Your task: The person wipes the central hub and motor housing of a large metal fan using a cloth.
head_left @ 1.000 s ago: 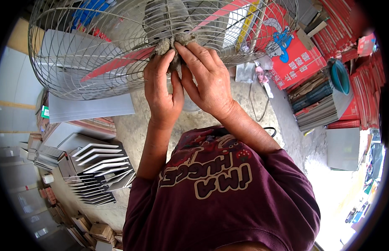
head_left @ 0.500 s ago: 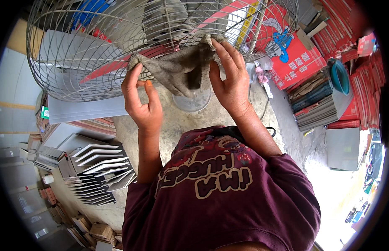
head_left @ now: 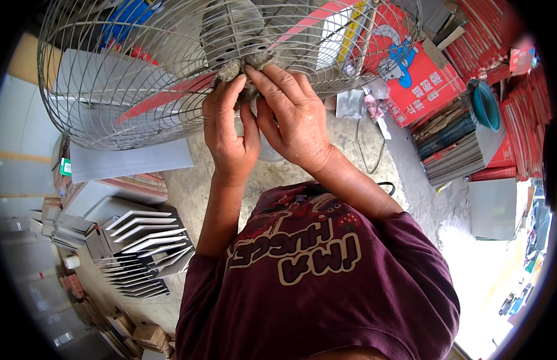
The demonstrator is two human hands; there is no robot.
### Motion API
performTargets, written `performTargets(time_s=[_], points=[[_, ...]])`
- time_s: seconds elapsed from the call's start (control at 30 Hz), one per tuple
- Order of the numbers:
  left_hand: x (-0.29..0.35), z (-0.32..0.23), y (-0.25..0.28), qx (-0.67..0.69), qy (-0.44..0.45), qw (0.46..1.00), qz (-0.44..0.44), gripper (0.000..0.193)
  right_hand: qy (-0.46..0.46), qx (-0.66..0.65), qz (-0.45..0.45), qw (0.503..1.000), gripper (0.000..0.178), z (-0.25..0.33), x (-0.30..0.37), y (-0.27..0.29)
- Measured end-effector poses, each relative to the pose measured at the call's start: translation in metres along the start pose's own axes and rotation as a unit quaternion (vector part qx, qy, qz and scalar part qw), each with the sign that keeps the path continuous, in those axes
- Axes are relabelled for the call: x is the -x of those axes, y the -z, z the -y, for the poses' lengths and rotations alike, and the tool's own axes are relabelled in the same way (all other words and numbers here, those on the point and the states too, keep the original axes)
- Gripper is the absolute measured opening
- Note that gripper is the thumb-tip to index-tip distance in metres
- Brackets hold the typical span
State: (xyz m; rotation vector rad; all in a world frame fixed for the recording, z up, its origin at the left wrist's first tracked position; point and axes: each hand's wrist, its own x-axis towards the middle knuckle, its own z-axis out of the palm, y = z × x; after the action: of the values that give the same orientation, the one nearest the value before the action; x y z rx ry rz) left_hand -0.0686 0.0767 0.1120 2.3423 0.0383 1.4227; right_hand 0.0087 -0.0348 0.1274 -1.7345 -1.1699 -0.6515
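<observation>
A large fan with a wire cage (head_left: 164,72) spans the top of the view, its grey motor housing (head_left: 230,27) behind the wires. Close together at the cage's lower front are my left hand (head_left: 230,135) and my right hand (head_left: 296,114). Both are closed on a dirty grey cloth (head_left: 257,59), now bunched up against the wires. My fingers cover much of it. A long red blade (head_left: 167,99) shows through the cage left of my hands.
Red printed cardboard (head_left: 422,81) and stacked flat boxes (head_left: 470,141) stand at the right, with a teal basin (head_left: 486,107) on them. Fanned-out white-edged boards (head_left: 146,240) lie on the left floor. A cable (head_left: 371,159) runs along the concrete.
My hands have come together from a spread position. The cloth, stretched between them before, is gathered into a bunch against the cage.
</observation>
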Motion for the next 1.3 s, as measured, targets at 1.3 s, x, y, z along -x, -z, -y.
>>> performTargets(time_s=[1.3], points=[[-0.007, 0.001, 0.015, 0.000, 0.024, 0.998, -0.057, 0.044, -0.012, 0.052, -0.010, 0.999, 0.055, 0.000, -0.006, 0.011]])
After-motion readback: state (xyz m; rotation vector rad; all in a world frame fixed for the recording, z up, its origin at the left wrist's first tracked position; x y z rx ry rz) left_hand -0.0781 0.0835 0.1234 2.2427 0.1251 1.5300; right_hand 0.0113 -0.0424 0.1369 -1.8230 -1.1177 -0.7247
